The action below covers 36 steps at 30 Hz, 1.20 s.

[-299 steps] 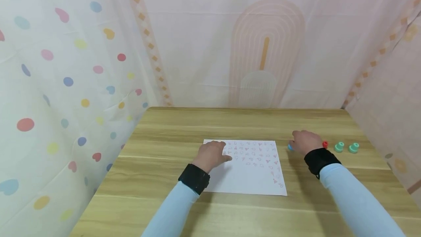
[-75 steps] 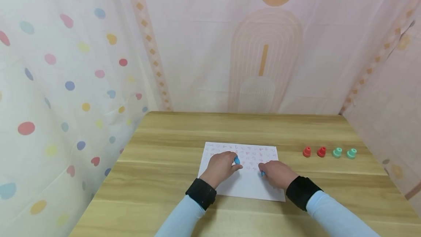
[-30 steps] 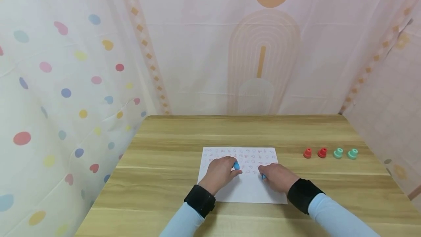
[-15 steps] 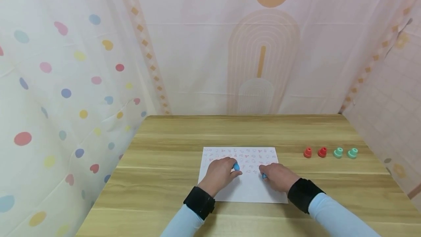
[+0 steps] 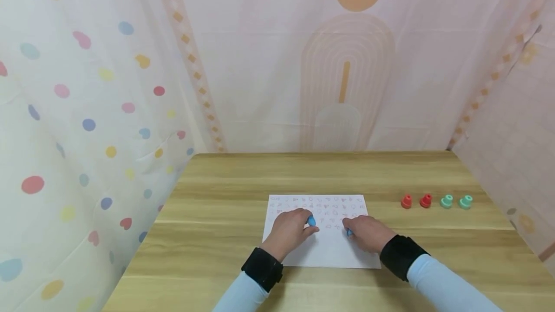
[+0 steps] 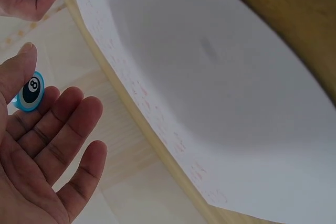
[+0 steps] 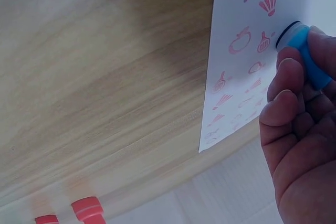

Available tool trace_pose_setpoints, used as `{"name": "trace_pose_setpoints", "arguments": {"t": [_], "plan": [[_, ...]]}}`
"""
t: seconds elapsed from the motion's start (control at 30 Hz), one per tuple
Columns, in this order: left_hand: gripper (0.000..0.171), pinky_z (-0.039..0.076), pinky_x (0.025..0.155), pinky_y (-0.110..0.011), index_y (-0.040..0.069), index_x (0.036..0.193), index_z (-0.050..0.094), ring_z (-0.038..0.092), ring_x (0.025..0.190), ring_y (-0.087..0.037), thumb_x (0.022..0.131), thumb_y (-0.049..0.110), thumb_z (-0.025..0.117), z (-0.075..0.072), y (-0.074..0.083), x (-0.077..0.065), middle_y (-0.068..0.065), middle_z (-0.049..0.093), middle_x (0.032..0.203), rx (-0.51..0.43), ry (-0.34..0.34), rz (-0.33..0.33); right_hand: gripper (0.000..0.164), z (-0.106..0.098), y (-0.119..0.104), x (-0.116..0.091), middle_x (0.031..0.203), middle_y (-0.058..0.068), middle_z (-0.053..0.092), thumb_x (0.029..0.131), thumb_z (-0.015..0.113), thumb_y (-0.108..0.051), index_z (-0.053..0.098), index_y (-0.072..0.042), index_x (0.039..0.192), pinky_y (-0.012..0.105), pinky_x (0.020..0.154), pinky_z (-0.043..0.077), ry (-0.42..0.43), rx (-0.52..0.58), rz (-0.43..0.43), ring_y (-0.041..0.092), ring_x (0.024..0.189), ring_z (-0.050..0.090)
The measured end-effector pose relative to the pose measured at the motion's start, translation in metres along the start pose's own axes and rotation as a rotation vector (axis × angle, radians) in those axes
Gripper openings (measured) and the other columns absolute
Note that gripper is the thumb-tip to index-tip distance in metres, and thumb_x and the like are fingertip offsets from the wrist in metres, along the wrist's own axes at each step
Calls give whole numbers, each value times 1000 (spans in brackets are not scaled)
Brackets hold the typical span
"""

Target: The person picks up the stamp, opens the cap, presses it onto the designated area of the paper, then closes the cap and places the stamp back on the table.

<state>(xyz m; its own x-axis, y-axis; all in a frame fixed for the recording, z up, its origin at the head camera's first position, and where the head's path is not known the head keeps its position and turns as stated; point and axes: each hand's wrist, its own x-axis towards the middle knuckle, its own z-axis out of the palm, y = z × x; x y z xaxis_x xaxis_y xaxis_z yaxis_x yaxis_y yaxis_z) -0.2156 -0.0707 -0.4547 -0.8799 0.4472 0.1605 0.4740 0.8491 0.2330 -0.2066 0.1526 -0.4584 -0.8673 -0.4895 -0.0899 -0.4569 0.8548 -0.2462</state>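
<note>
Head view puts a white sheet on the wooden desk, rows of small reddish prints filling the part towards its twelve o'clock edge. At nine o'clock over the sheet, the left hand has its thumb and forefinger clamped on a blue stamp, the other fingers loosely extended; the left wrist view shows an eight-ball picture on that round end. At three o'clock, the right hand has its fingers clamped on a second blue stamp, whose dark-rimmed end is close to the paper; whether they touch, I cannot tell. Farther out, between two and three o'clock, two red stamps and two green stamps form a row. Patterned cloth hangs beyond the desk at twelve o'clock.
</note>
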Motion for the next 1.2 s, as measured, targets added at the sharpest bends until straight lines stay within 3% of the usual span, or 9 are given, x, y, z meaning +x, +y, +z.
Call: {"name": "trace_pose_setpoints", "arguments": {"t": [0.4,0.83,1.03,1.2], "plan": [[28,56,68,-29,13,92,69,53,65,-10,80,38,74,6,0,7,4,67,77,-10,-1,-6,12,8,3,2,72,1,61,84,70,-9,58,-11,88,37,68,50,23,5,-10,19,63,48],[26,54,64,-27,13,91,69,52,63,-9,80,36,74,6,2,12,3,67,77,-4,18,20,13,-1,2,-4,74,1,60,85,70,-10,59,-10,92,38,71,51,-5,80,57,21,67,49],[25,52,62,-26,13,89,68,52,63,-9,79,36,75,5,1,15,5,65,76,-5,25,18,11,-16,12,0,74,2,56,87,68,-12,58,-9,91,31,60,46,124,192,24,17,63,49],[26,53,62,-26,13,90,69,53,64,-9,78,36,75,4,2,17,5,67,77,0,35,12,15,-27,14,4,84,6,62,89,67,-14,58,-8,99,37,70,56,184,261,52,19,70,53]]}}
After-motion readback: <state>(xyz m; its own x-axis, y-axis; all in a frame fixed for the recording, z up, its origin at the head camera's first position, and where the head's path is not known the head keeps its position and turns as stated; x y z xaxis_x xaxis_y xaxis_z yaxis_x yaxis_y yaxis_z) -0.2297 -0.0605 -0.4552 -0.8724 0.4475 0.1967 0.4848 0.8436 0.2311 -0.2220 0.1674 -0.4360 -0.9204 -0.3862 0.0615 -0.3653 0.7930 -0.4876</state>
